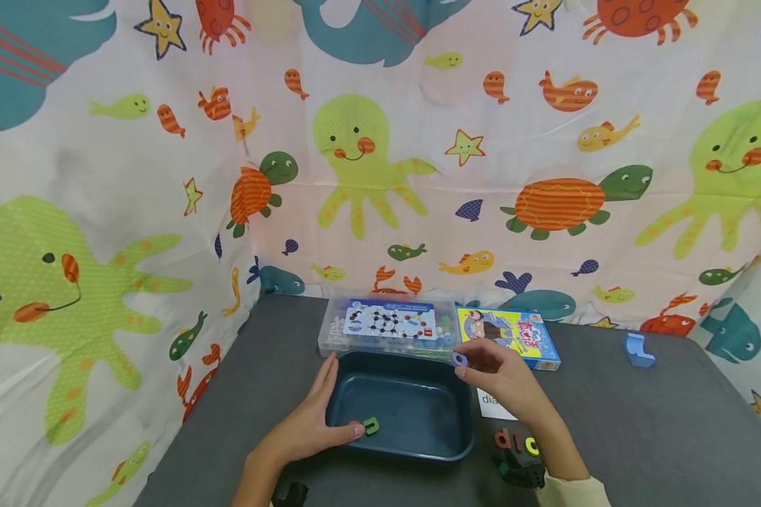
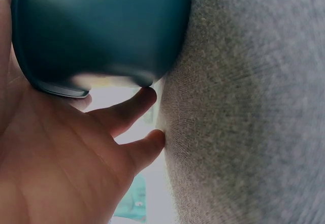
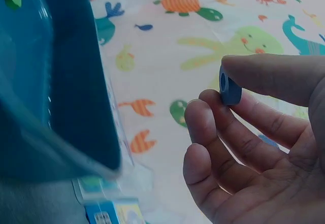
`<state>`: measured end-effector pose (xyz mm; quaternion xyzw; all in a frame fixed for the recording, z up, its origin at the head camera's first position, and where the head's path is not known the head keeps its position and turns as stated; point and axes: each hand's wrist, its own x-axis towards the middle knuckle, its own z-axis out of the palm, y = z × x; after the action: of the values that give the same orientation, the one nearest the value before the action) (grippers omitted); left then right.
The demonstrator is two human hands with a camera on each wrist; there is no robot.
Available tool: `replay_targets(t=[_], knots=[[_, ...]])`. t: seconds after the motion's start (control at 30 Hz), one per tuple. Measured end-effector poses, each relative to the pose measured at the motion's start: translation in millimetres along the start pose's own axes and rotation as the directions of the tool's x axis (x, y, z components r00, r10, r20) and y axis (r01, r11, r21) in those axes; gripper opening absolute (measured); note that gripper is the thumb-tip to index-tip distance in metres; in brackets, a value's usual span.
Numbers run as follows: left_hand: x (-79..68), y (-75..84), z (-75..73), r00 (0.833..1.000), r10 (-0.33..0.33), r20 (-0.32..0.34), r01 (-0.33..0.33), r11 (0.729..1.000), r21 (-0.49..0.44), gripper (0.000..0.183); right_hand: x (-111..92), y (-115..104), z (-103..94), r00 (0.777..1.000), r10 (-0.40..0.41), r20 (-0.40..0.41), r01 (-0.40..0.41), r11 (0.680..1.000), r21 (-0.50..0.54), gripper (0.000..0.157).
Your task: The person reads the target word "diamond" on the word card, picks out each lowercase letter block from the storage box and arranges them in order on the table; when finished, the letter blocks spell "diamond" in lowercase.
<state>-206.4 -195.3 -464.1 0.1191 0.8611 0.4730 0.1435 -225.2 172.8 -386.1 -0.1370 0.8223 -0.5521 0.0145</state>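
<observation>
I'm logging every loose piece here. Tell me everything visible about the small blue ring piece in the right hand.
The blue ring piece is a small, thick, foam-like loop with a round hole through it, matte and undamaged as far as shows. The right hand pinches it between thumb and fingertips, holding it in the air above the far right corner of the dark teal tray. Only the fingers touch it.

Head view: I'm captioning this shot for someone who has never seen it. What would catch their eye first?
Probably the sea-creature curtain that fills the whole background behind the grey table. Next, the dark blue tray at the centre, with a small green letter inside by the left hand on its rim. Above the tray's far right corner, the right hand pinches a little blue ring.
</observation>
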Motion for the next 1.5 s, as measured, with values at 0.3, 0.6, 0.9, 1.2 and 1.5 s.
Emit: replay_targets(t=[0.3,0.6,0.9,1.2,1.5], knots=[[-2.3,-0.7,1.4,1.000,-0.021,-0.010,0.021,1.000,0.002,0.123,-8.8,11.6,-26.6,0.999,0.018,-0.044,-0.019,1.000,-0.024,0.040],[-3.5,0.1,0.4,1.000,-0.028,-0.009,0.028,1.000,-0.011,0.122,-14.4,18.7,-44.6,0.993,0.074,-0.089,-0.080,0.994,-0.073,0.041],[-2.3,0.6,-1.8,1.000,-0.014,-0.005,0.013,1.000,-0.010,0.123,-23.8,32.3,-68.0,0.982,0.125,-0.139,-0.146,0.978,-0.148,0.045],[-0.2,3.2,0.6,1.000,-0.007,-0.002,0.007,1.000,0.005,0.123,-36.5,41.1,-90.8,0.965,0.176,-0.194,-0.216,0.955,-0.205,0.047],[-1.0,-0.2,-0.7,1.000,-0.009,-0.002,0.009,1.000,-0.012,0.123,-55.6,55.7,-109.9,0.957,0.238,-0.165,-0.276,0.921,-0.274,0.045]])
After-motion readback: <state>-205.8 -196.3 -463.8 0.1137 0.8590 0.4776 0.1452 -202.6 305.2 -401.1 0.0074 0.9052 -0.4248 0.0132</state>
